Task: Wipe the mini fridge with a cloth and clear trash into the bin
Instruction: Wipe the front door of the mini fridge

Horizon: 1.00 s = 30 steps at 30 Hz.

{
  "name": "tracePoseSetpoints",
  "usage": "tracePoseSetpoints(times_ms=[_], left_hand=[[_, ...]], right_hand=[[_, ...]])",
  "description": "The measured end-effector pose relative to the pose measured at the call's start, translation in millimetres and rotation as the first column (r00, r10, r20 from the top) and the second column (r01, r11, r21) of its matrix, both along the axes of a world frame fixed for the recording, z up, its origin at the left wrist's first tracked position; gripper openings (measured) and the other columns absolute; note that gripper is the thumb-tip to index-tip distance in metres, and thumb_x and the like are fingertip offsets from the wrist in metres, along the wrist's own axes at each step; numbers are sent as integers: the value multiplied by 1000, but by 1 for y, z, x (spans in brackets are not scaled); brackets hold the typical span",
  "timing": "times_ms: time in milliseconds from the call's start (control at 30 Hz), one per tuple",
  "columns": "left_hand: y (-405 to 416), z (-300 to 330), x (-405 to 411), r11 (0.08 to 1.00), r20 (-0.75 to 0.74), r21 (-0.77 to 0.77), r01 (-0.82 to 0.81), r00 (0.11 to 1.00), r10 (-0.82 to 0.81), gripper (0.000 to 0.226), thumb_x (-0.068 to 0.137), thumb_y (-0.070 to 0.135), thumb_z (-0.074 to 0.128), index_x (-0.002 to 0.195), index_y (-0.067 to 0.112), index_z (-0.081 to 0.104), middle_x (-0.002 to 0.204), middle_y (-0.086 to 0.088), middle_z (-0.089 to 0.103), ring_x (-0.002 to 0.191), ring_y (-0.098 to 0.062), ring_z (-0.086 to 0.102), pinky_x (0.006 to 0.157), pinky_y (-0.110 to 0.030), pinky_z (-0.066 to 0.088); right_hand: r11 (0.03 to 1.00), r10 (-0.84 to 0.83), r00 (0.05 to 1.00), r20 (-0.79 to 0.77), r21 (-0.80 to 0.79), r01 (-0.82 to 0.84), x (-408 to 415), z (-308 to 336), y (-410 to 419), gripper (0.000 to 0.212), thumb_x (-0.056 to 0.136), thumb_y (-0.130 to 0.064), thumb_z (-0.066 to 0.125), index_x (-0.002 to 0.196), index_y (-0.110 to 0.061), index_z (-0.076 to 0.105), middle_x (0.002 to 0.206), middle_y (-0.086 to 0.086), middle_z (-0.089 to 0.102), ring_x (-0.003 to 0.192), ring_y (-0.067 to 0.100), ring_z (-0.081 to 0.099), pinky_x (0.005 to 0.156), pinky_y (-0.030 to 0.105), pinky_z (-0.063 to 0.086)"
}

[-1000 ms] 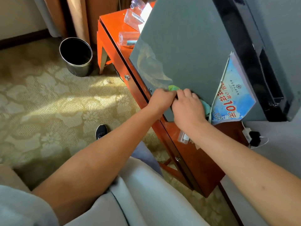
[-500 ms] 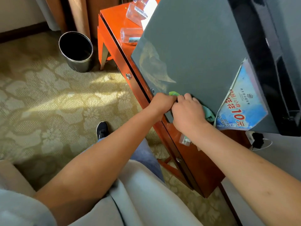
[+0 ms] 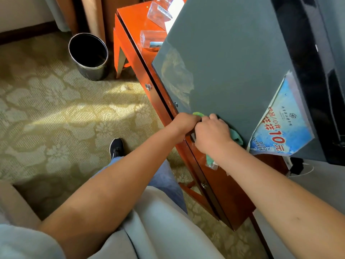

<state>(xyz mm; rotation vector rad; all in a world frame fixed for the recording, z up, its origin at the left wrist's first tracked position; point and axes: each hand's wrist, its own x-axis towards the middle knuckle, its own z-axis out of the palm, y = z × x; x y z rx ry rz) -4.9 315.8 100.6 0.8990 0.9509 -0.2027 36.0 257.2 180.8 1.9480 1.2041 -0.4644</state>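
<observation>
Patterned carpet spreads at nine o'clock, with the bin at eleven. Both the left hand and right hand grip the green cloth against the lower corner of the mini fridge, so wiping seems in progress. Next, I judge, the cloth must travel up the door.

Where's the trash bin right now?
Head view, upper left: the round black metal bin stands on the patterned carpet, left of the orange wooden table.

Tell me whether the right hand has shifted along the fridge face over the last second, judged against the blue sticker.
No. The right hand stays pressed on the green cloth at the fridge's lower corner, just left of the blue sticker, as before; only the camera view shifted.
</observation>
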Motion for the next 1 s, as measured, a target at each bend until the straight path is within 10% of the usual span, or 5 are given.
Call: tracePoseSetpoints(times_ms=[233, 500, 800, 1000], left_hand=[[47, 9, -4, 977, 91, 77, -200, 977, 193, 18, 84, 19, 65, 69, 13, 57, 65, -6, 46, 61, -18, 42, 61, -34, 32], [-2, -39, 3, 994, -101, -101, -31, 995, 20, 20, 95, 19, 67, 80, 8, 61, 79, -11, 61, 61, -21, 55, 58, -29, 45], [37, -55, 5, 986, -49, 32, -163, 985, 165, 14, 85, 18, 68, 77, 9, 64, 70, -9, 57, 65, -21, 53, 61, -35, 43], [-5, -93, 6, 996, -165, -90, 6, 986, -21, 15, 96, 18, 64, 90, 4, 67, 74, -7, 63, 61, -18, 58, 55, -27, 48]], right_hand=[[947, 137, 985, 105, 276, -162, -1, 9, 27, 31, 91, -24, 59, 120, -15, 64, 126, 6, 55, 121, 28, 44, 100, 37, 39], [998, -13, 1000, -11, -55, 13, -1, -48, -1, 41, 95, -29, 53, 134, -19, 61, 138, 4, 52, 128, 26, 40, 99, 35, 38], [979, 124, 991, 58, 156, -131, 4, -52, 23, 38, 93, -34, 57, 127, -17, 62, 131, 6, 54, 122, 27, 44, 98, 37, 40], [992, 12, 998, -63, -121, -19, 4, -102, -3, 38, 97, -24, 49, 133, -19, 61, 137, 4, 52, 128, 26, 41, 101, 36, 38]])
